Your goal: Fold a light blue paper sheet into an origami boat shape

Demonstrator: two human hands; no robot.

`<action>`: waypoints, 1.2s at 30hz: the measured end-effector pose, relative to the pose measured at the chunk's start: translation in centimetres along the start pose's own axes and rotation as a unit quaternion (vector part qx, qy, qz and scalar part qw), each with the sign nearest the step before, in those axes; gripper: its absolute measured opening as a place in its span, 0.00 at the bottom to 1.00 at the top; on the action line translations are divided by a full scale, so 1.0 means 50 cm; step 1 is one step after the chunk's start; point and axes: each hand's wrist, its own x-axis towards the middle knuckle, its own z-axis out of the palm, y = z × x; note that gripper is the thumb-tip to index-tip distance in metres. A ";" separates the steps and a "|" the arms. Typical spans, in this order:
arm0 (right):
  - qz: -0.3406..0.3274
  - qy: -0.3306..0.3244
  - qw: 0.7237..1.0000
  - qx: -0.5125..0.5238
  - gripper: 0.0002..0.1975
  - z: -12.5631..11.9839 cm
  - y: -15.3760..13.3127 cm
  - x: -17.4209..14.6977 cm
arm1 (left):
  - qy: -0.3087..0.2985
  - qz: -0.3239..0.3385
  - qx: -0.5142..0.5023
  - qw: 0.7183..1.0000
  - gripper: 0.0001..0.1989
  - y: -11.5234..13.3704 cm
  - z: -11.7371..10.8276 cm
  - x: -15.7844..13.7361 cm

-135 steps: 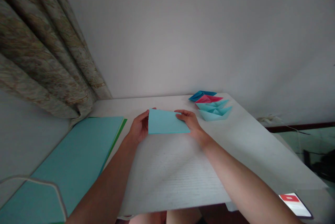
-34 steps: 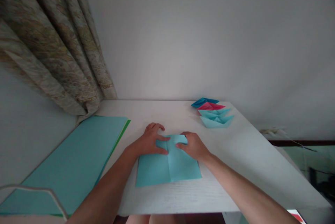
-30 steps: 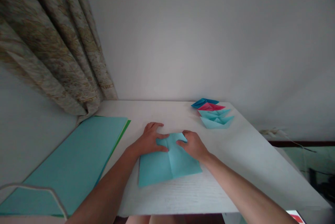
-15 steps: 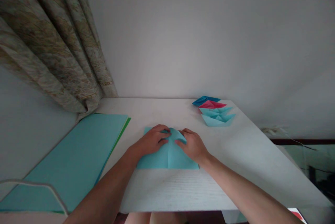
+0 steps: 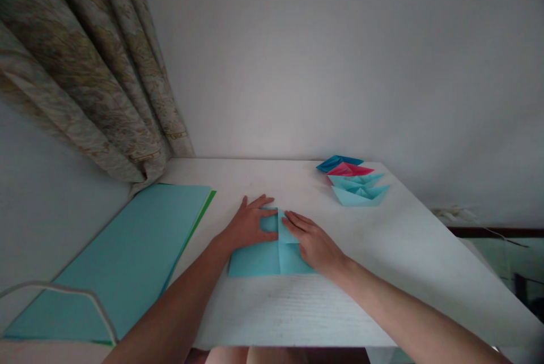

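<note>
A light-blue sheet of paper (image 5: pixel 257 260) lies on the white table in front of me, with a crease running down its middle. Its far right corner is folded over toward that crease, forming a flap (image 5: pixel 289 237). My left hand (image 5: pixel 250 222) rests on the left half of the paper with its fingers spread, thumb and a fingertip close to the crease. On the folded flap, my right hand (image 5: pixel 312 239) presses down with its fingers stretched out side by side. Part of the right half is hidden under that hand.
Folded paper boats in light blue (image 5: pixel 361 198), pink (image 5: pixel 351 170) and dark blue (image 5: pixel 338 163) stand at the table's back right. A stack of large coloured sheets (image 5: pixel 123 256) covers the left side. A white cable (image 5: pixel 63 288) loops over it. A curtain (image 5: pixel 106 69) hangs at the left.
The far right corner of the paper, raised and curved before, is now folded down flat. My right hand has moved from gripping that corner to pressing on it; my left fingers have spread.
</note>
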 end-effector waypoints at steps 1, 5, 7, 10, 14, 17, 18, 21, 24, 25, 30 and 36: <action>-0.002 -0.006 1.000 0.003 0.35 -0.002 0.002 0.002 | 0.002 -0.006 0.002 1.000 0.31 0.002 0.001 0.000; 0.001 -0.032 0.999 0.008 0.34 -0.011 0.007 0.009 | 0.002 -0.020 0.025 0.999 0.37 0.008 0.004 0.000; 0.000 -0.042 0.999 0.009 0.33 -0.015 0.009 0.010 | -0.009 -0.025 0.047 0.999 0.43 0.008 0.005 0.000; -0.003 -0.060 0.998 0.003 0.32 -0.016 0.006 0.011 | -0.028 -0.027 0.069 0.997 0.48 0.004 0.004 0.002; 0.003 -0.082 0.996 -0.029 0.30 -0.014 -0.009 0.009 | -0.044 -0.014 0.072 0.996 0.50 -0.001 -0.004 0.000; 0.005 -0.088 0.995 -0.044 0.29 -0.014 -0.019 0.009 | -0.061 0.000 0.064 0.996 0.51 -0.006 -0.014 -0.002; 0.004 -0.090 0.995 -0.049 0.29 -0.015 -0.020 0.009 | -0.066 0.003 0.060 0.996 0.51 -0.008 -0.017 -0.003; 0.002 -0.093 0.994 -0.059 0.28 -0.015 -0.022 0.008 | -0.078 0.008 0.049 0.996 0.50 -0.017 -0.023 -0.003; 0.000 -0.086 0.995 -0.050 0.28 -0.011 -0.020 0.007 | -0.081 0.006 0.046 0.996 0.50 -0.023 -0.026 -0.002; -0.002 -0.083 0.996 -0.042 0.28 -0.010 -0.019 0.006 | -0.079 0.005 0.048 0.996 0.50 -0.024 -0.027 -0.003; -0.003 -0.073 0.997 -0.018 0.27 -0.007 -0.014 0.005 | -0.049 0.012 0.064 0.997 0.41 0.001 -0.023 -0.011; 0.004 -0.063 0.998 0.006 0.24 -0.009 -0.007 0.006 | -0.062 0.015 0.017 0.998 0.19 0.038 -0.009 -0.016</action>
